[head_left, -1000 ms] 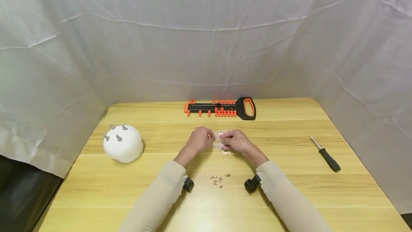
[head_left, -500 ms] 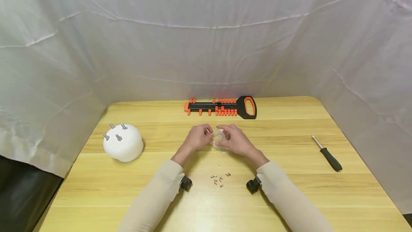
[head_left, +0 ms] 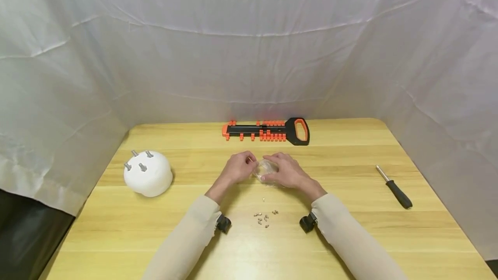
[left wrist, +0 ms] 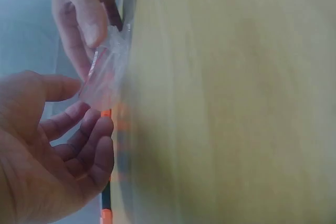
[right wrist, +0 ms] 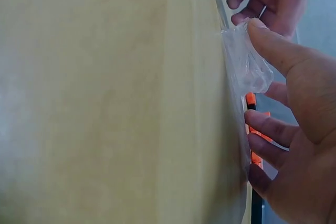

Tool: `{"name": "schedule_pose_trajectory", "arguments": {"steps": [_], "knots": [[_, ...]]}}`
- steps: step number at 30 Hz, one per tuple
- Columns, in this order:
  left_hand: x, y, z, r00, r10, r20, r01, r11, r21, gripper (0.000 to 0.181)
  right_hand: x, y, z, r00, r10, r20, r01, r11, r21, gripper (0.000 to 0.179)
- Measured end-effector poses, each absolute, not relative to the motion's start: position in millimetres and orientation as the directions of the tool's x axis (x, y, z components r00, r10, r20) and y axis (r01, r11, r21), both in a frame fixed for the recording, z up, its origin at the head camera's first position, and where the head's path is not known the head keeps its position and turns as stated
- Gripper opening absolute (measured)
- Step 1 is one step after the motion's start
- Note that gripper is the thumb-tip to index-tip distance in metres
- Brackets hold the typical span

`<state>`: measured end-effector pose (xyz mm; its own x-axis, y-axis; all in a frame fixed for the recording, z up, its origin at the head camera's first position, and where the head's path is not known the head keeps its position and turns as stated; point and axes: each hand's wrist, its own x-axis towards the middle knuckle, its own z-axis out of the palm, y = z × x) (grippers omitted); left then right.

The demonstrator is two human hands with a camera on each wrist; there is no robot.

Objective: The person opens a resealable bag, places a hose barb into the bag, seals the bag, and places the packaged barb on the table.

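A clear plastic zip bag (head_left: 266,168), with a thin red line along its edge in the left wrist view, is held between both hands just above the table. My left hand (head_left: 238,167) pinches the edge of the bag between thumb and index finger, its other fingers loosely curled. On the opposite side, my right hand (head_left: 287,171) holds the bag with the thumb (right wrist: 273,43) against one face and the index finger behind it. The bag (right wrist: 247,61) bulges and looks crumpled. Nearer the person, several small metal screws (head_left: 266,218) lie scattered on the table, with a single one (head_left: 263,199) farther up.
At the left stands a white rounded body (head_left: 148,178) with several grey metal pegs on top. A black and orange tool holder (head_left: 266,131) lies along the back edge. Toward the right rests a black-handled driver (head_left: 397,192). Grey cloth (head_left: 249,68) walls the table (head_left: 350,237).
The bag, flatter one second ago, is now bulged and crumpled. My right thumb and fingers have spread wider around it. The left hand keeps its pinch, and the screws have stayed put.
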<state>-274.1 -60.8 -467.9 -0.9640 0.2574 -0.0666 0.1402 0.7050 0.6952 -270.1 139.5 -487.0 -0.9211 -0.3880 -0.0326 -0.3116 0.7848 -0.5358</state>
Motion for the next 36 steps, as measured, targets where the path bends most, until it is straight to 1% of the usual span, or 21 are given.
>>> {"name": "schedule_pose_trajectory", "arguments": {"steps": [7, 11, 18, 21, 25, 27, 31, 36], "knots": [[-262.2, -65.8, -464.1, -0.958, 0.27, -0.096, 0.13, 0.706, 0.696, 0.021, -269.1, 140.5, -483.9, -0.924, -0.38, -0.048, -0.298, 0.791, -0.535, 0.078], [-254.7, -68.1, -464.3, -0.949, 0.299, -0.1, 0.141, 0.688, 0.712, 0.017, -269.8, 142.1, -484.0, -0.923, -0.38, -0.052, -0.295, 0.79, -0.538, 0.078], [-241.1, -70.0, -462.3, -0.934, 0.35, -0.077, 0.202, 0.69, 0.695, 0.007, -268.1, 142.2, -483.8, -0.929, -0.366, -0.054, -0.28, 0.791, -0.543, 0.077], [-234.1, -70.3, -460.8, -0.916, 0.391, -0.088, 0.225, 0.684, 0.694, 0.008, -267.7, 142.3, -484.2, -0.928, -0.369, -0.058, -0.28, 0.789, -0.547, 0.077], [-225.9, -68.9, -460.4, -0.876, 0.466, -0.125, 0.262, 0.677, 0.688, 0.01, -267.0, 142.4, -485.4, -0.925, -0.375, -0.054, -0.288, 0.788, -0.544, 0.078], [-222.9, -67.5, -461.0, -0.848, 0.511, -0.145, 0.296, 0.681, 0.669, 0.012, -266.5, 142.5, -486.1, -0.925, -0.376, -0.05, -0.291, 0.788, -0.542, 0.078], [-218.3, -65.0, -464.0, -0.797, 0.587, -0.141, 0.39, 0.679, 0.622, 0.016, -265.2, 142.4, -487.0, -0.926, -0.373, -0.055, -0.285, 0.787, -0.547, 0.078], [-214.3, -62.0, -465.0, -0.783, 0.614, -0.098, 0.461, 0.679, 0.571, 0.016, -265.4, 142.0, -486.0, -0.927, -0.372, -0.048, -0.283, 0.778, -0.56, 0.075]]}}
